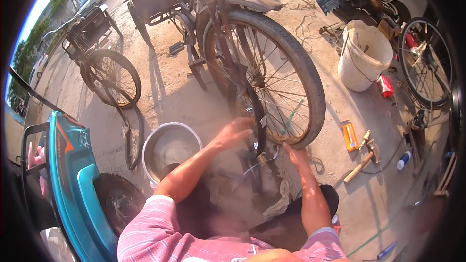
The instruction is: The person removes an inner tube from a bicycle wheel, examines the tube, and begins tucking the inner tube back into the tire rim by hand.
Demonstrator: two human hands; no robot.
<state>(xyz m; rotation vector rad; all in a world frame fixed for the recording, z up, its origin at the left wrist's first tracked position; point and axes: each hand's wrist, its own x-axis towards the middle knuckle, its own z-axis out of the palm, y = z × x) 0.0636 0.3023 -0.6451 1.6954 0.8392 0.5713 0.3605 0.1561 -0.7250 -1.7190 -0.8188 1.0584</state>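
The bicycle wheel with its worn tyre (318,98) stands in front of me, its spokes and fork dusty and rusted. A black inner tube (256,109) hangs out beside the wheel, with small light patches on it. My left hand (234,134) is at this tube, left of the wheel; its fingers are smeared by motion, so their grip is unclear. Low on the wheel, my right hand (295,154) grips the tyre's bottom edge, some fingers hidden by it. Between my knees lies a pale crumpled cloth (280,201). A round metal basin (151,141) sits left of my left forearm.
Right of the wheel lie a hammer (360,166), an orange-yellow box (349,136) and a blue-white bottle (403,160). Beyond stand a white bucket (358,70) and a loose wheel (402,51). A teal vehicle body (73,165) is close on my left; another cycle (127,62) stands behind.
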